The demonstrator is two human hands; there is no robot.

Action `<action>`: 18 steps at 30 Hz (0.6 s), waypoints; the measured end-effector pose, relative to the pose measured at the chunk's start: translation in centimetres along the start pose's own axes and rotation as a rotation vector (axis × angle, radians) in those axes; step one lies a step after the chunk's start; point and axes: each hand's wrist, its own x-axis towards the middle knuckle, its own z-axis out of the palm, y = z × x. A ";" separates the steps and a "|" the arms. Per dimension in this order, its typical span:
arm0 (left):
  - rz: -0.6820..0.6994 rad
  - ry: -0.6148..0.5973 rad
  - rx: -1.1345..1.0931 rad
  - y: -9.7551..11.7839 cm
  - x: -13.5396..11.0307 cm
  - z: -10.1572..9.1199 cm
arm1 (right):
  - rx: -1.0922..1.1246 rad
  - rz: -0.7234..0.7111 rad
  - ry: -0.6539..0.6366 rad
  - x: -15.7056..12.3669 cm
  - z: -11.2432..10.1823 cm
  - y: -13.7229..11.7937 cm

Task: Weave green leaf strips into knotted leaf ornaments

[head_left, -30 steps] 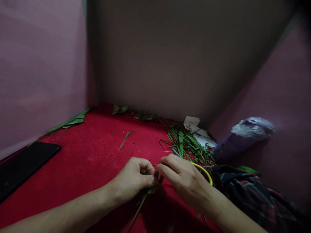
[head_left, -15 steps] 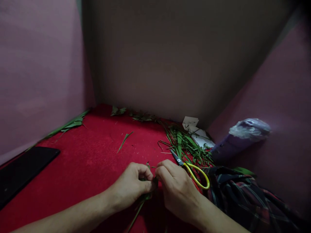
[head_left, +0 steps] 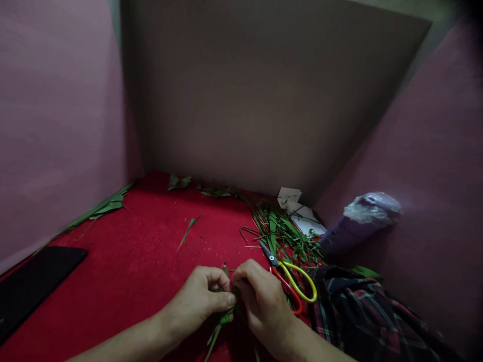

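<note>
My left hand (head_left: 199, 299) is closed, thumb against fingers, on a green leaf blade (head_left: 225, 318) whose narrow end trails down below the hand. Right beside it, my right hand (head_left: 262, 301) is also closed with its fingertips meeting the left ones. Whatever lies between the right fingertips is hidden or too small to make out. Just right of that hand, scissors (head_left: 277, 262) with one yellow and one red handle lie on the red cloth (head_left: 151, 251), blades pointing up and left.
A heap of cut green leaves and stems (head_left: 283, 229) lies behind the scissors, near white papers (head_left: 302, 216). To the right are a purple container (head_left: 347, 231) with plastic over its top and a plaid cloth (head_left: 362, 306). A black flat object (head_left: 41, 281) lies left. Walls enclose the surface.
The camera view has tilted upward slightly, so everything sits lower. My right hand has turned a little, and the scissors' red handle now shows. The leaf stays in my left hand.
</note>
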 end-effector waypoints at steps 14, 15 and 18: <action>-0.021 0.068 0.022 0.4 0.3 -0.5 | -0.120 -0.131 -0.008 0.6 -0.6 0.8; -0.015 0.069 0.034 0.4 0.4 -0.5 | -0.150 -0.136 -0.012 0.6 -0.6 0.9; 0.003 0.065 0.057 0.3 0.4 -0.6 | -0.186 -0.149 -0.031 0.5 -0.5 1.0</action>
